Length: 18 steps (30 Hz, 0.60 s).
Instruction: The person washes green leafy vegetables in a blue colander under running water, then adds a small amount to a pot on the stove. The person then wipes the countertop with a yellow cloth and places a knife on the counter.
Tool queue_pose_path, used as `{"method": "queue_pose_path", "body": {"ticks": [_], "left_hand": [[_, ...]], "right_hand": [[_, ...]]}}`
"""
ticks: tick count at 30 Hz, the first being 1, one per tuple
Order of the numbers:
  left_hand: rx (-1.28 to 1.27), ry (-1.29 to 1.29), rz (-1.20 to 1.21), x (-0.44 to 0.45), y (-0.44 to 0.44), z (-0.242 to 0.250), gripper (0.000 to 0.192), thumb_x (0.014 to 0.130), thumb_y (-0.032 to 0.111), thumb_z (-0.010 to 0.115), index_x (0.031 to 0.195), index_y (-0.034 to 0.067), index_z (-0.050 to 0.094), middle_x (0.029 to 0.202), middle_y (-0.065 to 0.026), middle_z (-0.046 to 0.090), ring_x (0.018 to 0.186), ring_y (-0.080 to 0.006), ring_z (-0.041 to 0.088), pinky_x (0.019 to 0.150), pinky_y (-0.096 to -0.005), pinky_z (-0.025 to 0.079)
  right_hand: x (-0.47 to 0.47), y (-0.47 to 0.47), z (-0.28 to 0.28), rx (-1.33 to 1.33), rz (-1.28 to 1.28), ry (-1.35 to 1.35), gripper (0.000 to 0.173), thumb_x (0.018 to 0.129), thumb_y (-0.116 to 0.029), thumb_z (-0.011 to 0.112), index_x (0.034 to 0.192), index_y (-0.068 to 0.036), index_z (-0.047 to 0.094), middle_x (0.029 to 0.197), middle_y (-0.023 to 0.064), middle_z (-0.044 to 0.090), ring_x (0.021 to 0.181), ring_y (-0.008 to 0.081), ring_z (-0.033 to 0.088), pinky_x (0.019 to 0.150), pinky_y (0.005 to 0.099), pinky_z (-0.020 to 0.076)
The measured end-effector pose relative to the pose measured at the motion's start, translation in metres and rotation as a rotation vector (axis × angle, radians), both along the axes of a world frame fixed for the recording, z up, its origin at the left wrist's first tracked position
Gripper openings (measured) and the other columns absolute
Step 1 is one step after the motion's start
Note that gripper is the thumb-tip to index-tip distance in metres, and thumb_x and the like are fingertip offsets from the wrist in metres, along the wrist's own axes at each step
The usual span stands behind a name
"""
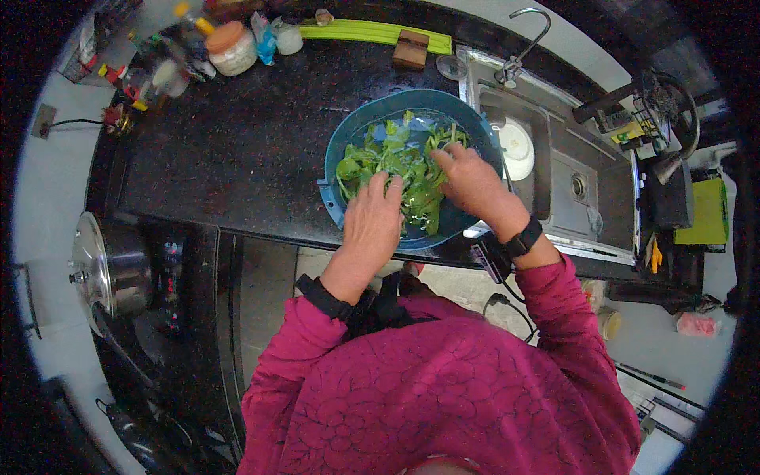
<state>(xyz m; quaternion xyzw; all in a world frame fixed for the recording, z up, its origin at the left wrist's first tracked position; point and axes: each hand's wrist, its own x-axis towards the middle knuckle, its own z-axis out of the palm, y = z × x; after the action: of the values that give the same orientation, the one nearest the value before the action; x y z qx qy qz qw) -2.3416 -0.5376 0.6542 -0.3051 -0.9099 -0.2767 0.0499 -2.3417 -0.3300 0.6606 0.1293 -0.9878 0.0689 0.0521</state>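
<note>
A blue round plastic basin (pixel 350 133) stands at the counter's front edge, beside the sink. Leafy greens (pixel 389 155) fill its middle, wet and partly in water. My left hand (pixel 375 214) reaches over the near rim and touches the leaves at the left; its fingertips and thumb are partly hidden, so its hold is unclear. At the right side of the basin, my right hand (pixel 473 181) has its fingers curled on a bunch of the greens with stems sticking up. Both wrists wear black bands.
Right of the basin is a steel sink (pixel 540 202) holding a white plate (pixel 516 148), with a curved faucet (pixel 528 41) behind. A wooden block (pixel 411 49) and jars (pixel 231 50) line the back. A lidded pot (pixel 119 267) sits at the left on a cooktop.
</note>
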Motion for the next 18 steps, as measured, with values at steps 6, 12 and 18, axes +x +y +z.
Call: {"method": "queue_pose_path", "body": {"ticks": [6,12,18], "left_hand": [[-0.348,-0.23,-0.194,-0.004,-0.005,0.003,0.024,0.074,0.025,0.067,0.089,0.005,0.064,0.093,-0.0115,0.061,0.092,-0.0295,0.057,0.074,-0.0429,0.044],[-0.126,-0.085,-0.12,-0.001,-0.015,0.009,0.022,0.074,0.015,0.066,0.095,0.007,0.062,0.089,-0.0105,0.059,0.089,-0.0287,0.057,0.075,-0.0409,0.043],[0.068,-0.077,-0.098,0.004,-0.028,0.01,0.019,0.075,0.012,0.065,0.093,0.007,0.062,0.089,-0.0099,0.058,0.088,-0.0296,0.056,0.076,-0.0402,0.043]], "right_hand": [[-0.01,-0.005,0.013,-0.135,0.322,-0.801,0.026,0.074,-0.018,0.061,0.096,-0.004,0.061,0.083,0.0228,0.063,0.086,0.0354,0.062,0.076,0.0472,0.0492],[-0.077,-0.002,0.02,0.022,0.138,-0.251,0.032,0.075,-0.01,0.056,0.106,-0.009,0.062,0.089,0.0237,0.062,0.089,0.0365,0.061,0.077,0.045,0.0499],[-0.109,-0.027,-0.021,0.074,0.128,-0.432,0.037,0.073,-0.008,0.058,0.111,-0.007,0.06,0.101,0.0204,0.06,0.095,0.0371,0.058,0.081,0.0427,0.0475]]}}
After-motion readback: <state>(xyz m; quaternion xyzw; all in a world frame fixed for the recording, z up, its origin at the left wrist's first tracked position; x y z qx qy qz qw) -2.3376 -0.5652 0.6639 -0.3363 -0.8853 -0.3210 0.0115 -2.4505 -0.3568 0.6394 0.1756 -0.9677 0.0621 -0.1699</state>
